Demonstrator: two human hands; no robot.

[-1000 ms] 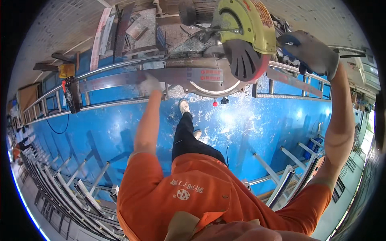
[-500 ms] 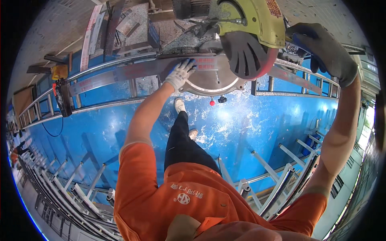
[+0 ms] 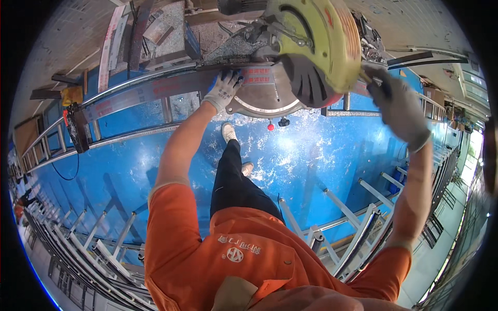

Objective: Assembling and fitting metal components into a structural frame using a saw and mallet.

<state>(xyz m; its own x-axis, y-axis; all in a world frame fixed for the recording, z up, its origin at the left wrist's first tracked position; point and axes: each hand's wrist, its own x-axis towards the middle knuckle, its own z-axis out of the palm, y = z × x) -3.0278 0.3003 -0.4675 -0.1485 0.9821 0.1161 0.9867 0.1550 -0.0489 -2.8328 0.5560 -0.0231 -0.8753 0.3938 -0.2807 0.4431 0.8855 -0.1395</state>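
My left hand (image 3: 224, 92), in a white glove with blue fingertips, lies over a long grey metal profile (image 3: 181, 87) with red print. Its fingers are spread on the profile, beside the round turntable (image 3: 267, 96) of a mitre saw. To the right of that hand is the yellow-green saw head (image 3: 340, 44), with a dark slotted blade guard (image 3: 305, 79) above the turntable. My right hand (image 3: 397, 106), gloved and blurred by motion, is closed round the handle on the saw head's right side. Its grip is partly hidden.
Metal roller rails (image 3: 127, 129) run to both sides of the saw. A black clamp-like block (image 3: 78, 129) stands on the left rail. Offcuts (image 3: 160, 32) and shavings lie behind. The blue floor (image 3: 161, 155) carries shavings; racks of profiles (image 3: 104, 269) stand near my sides.
The saw head has come lower and nearer to me, and my right hand has moved down and left with it. My left hand stays on the profile.
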